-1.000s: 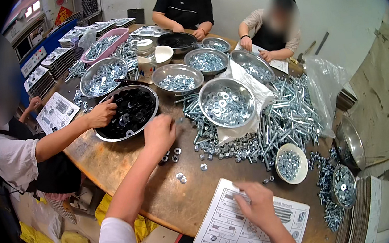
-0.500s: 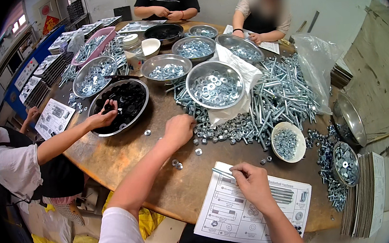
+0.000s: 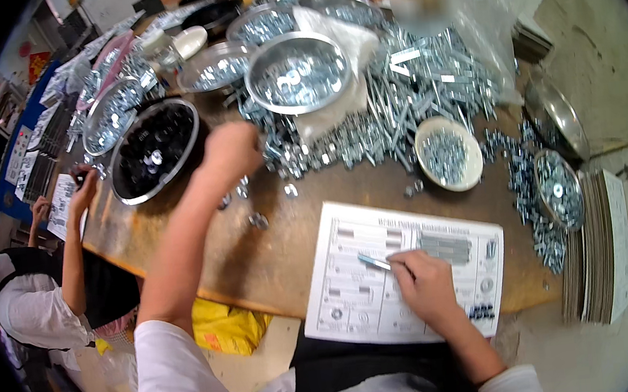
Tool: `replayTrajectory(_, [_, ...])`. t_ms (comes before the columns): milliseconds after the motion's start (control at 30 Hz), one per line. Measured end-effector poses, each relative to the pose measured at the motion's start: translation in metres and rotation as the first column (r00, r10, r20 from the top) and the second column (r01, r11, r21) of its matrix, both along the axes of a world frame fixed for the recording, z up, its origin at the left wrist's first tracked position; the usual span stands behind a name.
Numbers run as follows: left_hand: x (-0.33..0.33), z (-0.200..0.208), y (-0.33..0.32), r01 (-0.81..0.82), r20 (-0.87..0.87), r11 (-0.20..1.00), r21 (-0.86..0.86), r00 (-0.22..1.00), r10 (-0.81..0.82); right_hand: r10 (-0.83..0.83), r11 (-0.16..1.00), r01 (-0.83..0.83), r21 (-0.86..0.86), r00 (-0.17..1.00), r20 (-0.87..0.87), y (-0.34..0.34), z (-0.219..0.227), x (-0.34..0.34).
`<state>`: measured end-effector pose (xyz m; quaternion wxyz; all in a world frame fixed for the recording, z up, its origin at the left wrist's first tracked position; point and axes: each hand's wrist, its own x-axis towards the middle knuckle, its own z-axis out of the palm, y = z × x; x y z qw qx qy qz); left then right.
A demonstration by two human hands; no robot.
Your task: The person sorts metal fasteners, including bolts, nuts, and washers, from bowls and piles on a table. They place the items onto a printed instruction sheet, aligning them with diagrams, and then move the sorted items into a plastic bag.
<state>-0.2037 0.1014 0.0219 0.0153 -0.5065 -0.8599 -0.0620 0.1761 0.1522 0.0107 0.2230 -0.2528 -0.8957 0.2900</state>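
Note:
In my right hand (image 3: 427, 287) a slim silver bolt (image 3: 373, 261) is pinched, held over a printed sheet (image 3: 356, 306) with line drawings of hardware. Grey rods show side by side on the sheet's upper right, and small dark pieces (image 3: 481, 311) sit at its lower right. My left hand (image 3: 233, 155), a little blurred, is curled beside a pile of nuts (image 3: 317, 153). Its fingertips are hidden, so what they hold cannot be seen. Loose washers (image 3: 258, 220) lie on the table below that hand.
A bowl of black parts (image 3: 157, 155) stands left, a steel bowl of washers (image 3: 297, 75) behind the nuts. Long bolts (image 3: 425, 85) heap beside a white bowl (image 3: 447, 155) of small hardware. A co-worker's hand (image 3: 84, 189) is at far left; more people sit across the table.
The view has shifted. My left hand has lifted and drawn back from the nuts. My right hand still grips the bolt over the sheet. The left co-worker's hand has left the black parts.

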Motion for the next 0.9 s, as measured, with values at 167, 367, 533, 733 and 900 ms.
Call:
replayTrajectory(167, [0.048, 0.041, -0.053, 0.143, 0.134, 0.962, 0.232, 0.975, -0.177, 0.134, 0.991, -0.134, -0.031, 0.991, -0.008, -0.008, -0.018, 0.018])
replayTrajectory(367, [0.146, 0.056, -0.061, 0.533, 0.244, 0.846, 0.017, 0.818, -0.521, 0.186, 0.982, -0.186, 0.013, 0.982, 0.037, -0.021, -0.026, 0.027])
replayTrajectory(533, [0.192, 0.036, -0.041, 0.682, 0.383, 0.722, -0.118, 0.702, -0.6, 0.122, 0.992, -0.121, -0.016, 0.979, 0.164, -0.028, -0.018, 0.035])
replayTrajectory(733, [0.192, -0.007, -0.055, 0.587, 0.513, 0.804, 0.096, 0.663, -0.545, 0.111, 0.994, -0.107, -0.034, 0.985, 0.133, -0.033, -0.026, 0.038])
replayTrajectory(900, [0.187, -0.012, -0.093, 0.482, 0.577, 0.868, 0.118, 0.678, -0.455, 0.068, 0.997, -0.065, -0.03, 0.991, 0.114, -0.036, -0.032, 0.031])
